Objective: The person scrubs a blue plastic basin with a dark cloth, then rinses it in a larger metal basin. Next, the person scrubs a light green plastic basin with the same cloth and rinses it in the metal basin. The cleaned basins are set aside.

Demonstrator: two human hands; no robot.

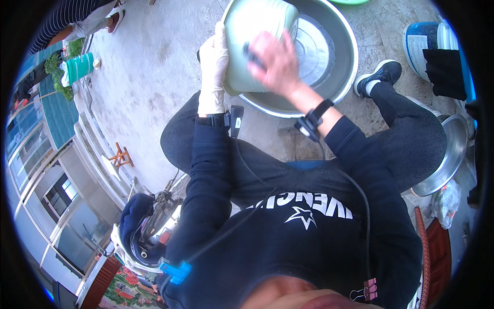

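Observation:
A pale green plastic tub (260,23) is tilted over the left rim of a wide metal basin (351,56). My left hand (212,67), in a whitish glove, grips the tub's left side, its thumb lying along the wall. Against the tub's outer surface my bare right hand (278,64) presses a dark grey oblong pad (253,55). Its fingers are curled round the pad and slightly blurred, so the pad's exact kind is unclear. Inside the basin, the pale round bottom (314,49) shows; the tub hides the basin's left part.
Both my knees flank the basin on a concrete floor (149,56). A blue and white bucket (419,49) with a black cloth (443,72) stands at right, above another metal basin (453,154). At left are a small wooden stool (121,157), a green container (80,68) and a person's foot (117,21).

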